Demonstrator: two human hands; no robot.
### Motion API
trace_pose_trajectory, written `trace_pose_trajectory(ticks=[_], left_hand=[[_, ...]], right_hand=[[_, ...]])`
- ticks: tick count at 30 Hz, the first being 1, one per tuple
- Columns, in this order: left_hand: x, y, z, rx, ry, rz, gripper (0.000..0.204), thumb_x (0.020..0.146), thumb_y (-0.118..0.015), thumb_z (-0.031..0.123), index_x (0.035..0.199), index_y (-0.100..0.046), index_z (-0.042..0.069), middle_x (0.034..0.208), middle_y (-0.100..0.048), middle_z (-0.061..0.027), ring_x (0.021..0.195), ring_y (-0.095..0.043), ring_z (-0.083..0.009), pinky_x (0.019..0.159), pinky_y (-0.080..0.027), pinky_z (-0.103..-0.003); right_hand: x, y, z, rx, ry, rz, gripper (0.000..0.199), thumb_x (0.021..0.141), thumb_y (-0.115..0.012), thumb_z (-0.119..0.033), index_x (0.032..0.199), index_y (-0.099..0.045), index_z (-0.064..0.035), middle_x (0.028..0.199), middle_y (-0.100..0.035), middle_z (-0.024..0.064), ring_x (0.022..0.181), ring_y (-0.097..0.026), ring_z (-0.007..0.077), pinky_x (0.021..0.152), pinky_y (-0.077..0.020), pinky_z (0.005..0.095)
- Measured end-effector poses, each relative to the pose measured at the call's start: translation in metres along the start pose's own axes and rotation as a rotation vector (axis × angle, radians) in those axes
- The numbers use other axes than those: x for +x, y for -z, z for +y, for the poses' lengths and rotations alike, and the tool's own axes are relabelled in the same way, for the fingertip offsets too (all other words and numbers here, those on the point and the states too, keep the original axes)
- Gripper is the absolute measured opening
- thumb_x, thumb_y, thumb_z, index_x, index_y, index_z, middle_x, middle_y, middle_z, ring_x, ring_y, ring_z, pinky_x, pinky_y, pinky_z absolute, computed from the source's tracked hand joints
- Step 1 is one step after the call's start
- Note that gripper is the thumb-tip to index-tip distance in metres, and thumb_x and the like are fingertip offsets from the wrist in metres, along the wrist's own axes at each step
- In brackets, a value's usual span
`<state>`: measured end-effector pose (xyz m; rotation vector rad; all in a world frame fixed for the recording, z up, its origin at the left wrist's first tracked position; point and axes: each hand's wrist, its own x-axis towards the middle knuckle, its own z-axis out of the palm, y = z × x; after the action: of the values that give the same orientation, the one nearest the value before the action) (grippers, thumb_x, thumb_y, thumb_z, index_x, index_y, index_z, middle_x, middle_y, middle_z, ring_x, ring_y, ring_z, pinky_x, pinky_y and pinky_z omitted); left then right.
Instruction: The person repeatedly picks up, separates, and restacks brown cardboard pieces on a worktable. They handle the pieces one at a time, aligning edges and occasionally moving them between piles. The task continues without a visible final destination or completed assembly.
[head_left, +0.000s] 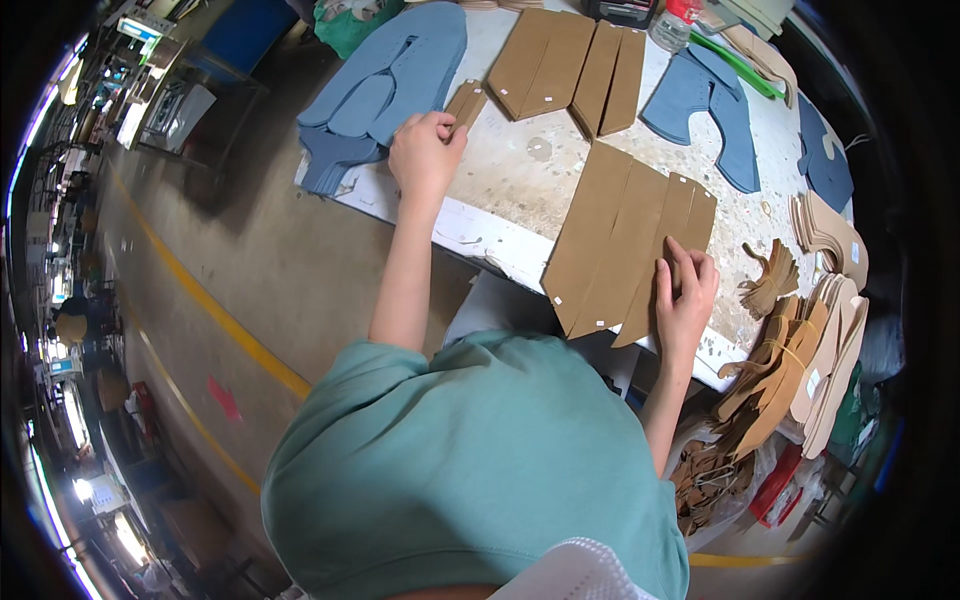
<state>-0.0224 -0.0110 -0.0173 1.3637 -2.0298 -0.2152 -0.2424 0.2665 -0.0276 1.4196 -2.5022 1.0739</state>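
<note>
Head view. The left hand [428, 158] is raised over the bench [510, 185], its fingers curled together beside a small brown strip [467, 103]; whether they pinch it cannot be told. The right hand [688, 300] has its fingers slightly spread, fingertips resting on the right part of the near brown panels [610, 235]. These lie between the hands, nearer the right, overlapping in a fan.

Progress, as judged: the near panels are laid out and bear small white tags; so do the far brown panels [545, 62], beyond both hands. Handling appears under way, not complete. The bundled brown pieces [790, 365], right of the right hand, are banded and apparently untouched.

Limits: the left fingertips are partly hidden by the hand itself. Layer counts are unclear. The blue pieces [425, 85] beyond the left hand overlap, obscuring the lower ones.
</note>
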Motion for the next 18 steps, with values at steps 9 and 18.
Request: trace_pose_trajectory(ticks=[9, 18], left_hand=[[0.004, -0.008, 0.007, 0.046, 0.089, -0.008, 0.018, 0.075, -0.077, 0.024, 0.09, -0.074, 0.014, 0.077, -0.066, -0.0006, 0.074, -0.066, -0.0233, 0.068, -0.053, -0.038], [0.004, 0.0, 0.015, -0.037, -0.008, 0.049, 0.017, 0.075, -0.077, 0.016, 0.088, -0.067, 0.01, 0.082, -0.067, -0.0013, 0.077, -0.067, -0.0211, 0.067, -0.053, -0.035]], right_hand=[[-0.001, -0.002, 0.002, -0.011, 0.002, -0.006, 0.027, 0.088, -0.069, -0.012, 0.115, -0.069, -0.0098, 0.103, -0.056, 0.0103, 0.097, -0.054, 0.0266, 0.087, -0.0454, 0.0367], [0.0, 0.0, 0.004, -0.024, 0.016, -0.015, 0.029, 0.088, -0.069, -0.013, 0.117, -0.069, -0.0108, 0.102, -0.056, 0.0097, 0.099, -0.054, 0.0252, 0.088, -0.0456, 0.0366]])
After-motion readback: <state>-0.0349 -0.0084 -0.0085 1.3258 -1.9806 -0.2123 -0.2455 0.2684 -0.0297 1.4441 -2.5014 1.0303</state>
